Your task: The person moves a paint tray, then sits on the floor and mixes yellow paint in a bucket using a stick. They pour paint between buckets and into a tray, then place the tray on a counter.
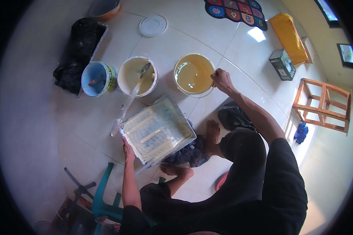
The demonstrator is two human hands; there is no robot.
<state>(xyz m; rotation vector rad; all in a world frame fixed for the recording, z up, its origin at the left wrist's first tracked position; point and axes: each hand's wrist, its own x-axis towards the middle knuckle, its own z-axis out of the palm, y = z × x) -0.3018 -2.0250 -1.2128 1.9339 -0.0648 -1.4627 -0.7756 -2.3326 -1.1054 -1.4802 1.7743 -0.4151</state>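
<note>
My left hand [128, 149] grips the left side of a paint tray [157, 129], which is tilted and streaked with cream paint over its ridged surface. My right hand [220, 78] is closed on the right rim or handle of a bucket of yellowish liquid [193, 72]. Left of that stands a pale bucket [129, 74] with a paint-smeared brush in it and a long stick [123, 113] leaning across its front. A blue-lined bucket [92, 88] with a brush inside is farther left. Dark crumpled plastic [194, 154] lies behind the tray, beside my bare feet.
A black-bagged tray [78, 47], an orange basin [106, 11] and a white lid [153, 25] lie at upper left. A patterned mat [235, 11], yellow bundle [288, 37], green box [282, 64] and wooden stool [321, 103] are at right. A teal plastic chair [102, 196] is at lower left.
</note>
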